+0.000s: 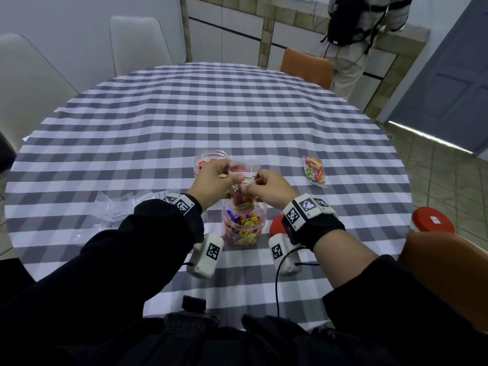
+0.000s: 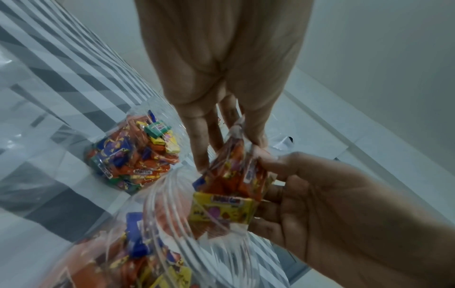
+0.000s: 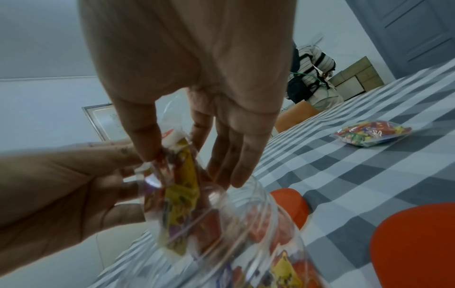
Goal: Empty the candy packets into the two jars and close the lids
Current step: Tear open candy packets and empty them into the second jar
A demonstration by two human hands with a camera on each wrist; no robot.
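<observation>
Both hands hold one clear candy packet (image 1: pixel 244 171) mouth-down over the near jar (image 1: pixel 244 225). My left hand (image 1: pixel 232 177) pinches its upper left part and my right hand (image 1: pixel 254 183) pinches the right side. In the left wrist view the packet (image 2: pixel 234 175) still holds orange and yellow candies just above the near jar's rim (image 2: pixel 172 224). The right wrist view shows the packet (image 3: pixel 179 187) dipping into that jar (image 3: pixel 258 224). The far jar (image 1: pixel 211 159) stands open with candies inside. A full packet (image 1: pixel 314 170) lies at the right. Two red lids (image 1: pixel 276 225) (image 1: pixel 433 220) lie on the cloth.
Crumpled empty clear packets (image 1: pixel 116 207) lie at the left on the grey checked tablecloth (image 1: pixel 211 107). An orange chair back (image 1: pixel 449 265) stands at the right table edge, another one (image 1: pixel 306 66) at the far side. A person (image 1: pixel 353 35) stands beyond the table.
</observation>
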